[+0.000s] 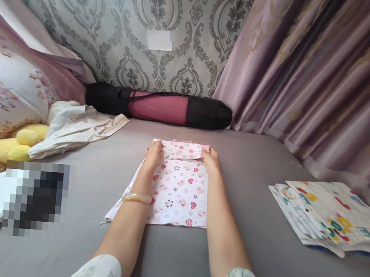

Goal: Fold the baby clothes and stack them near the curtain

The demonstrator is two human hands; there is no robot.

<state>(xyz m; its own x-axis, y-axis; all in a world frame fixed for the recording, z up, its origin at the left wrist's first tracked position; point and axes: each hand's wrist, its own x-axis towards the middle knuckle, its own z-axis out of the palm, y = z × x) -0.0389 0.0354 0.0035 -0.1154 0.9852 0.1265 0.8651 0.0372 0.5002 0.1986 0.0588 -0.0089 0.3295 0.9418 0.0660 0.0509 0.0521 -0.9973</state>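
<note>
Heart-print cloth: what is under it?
The gray sheet shows around the cloth; whatever lies directly beneath is covered. The left hand and right hand hide parts of its folded far end.

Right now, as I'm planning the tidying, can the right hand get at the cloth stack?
Probably yes: only grey sheet lies between the right hand and cloth stack, though the hand must first release the heart-print cloth.

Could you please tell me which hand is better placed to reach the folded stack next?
Most likely the right hand: the stack lies on its side, while the left hand is farther away, at the cloth's opposite edge. The right would first have to leave the cloth.
</note>
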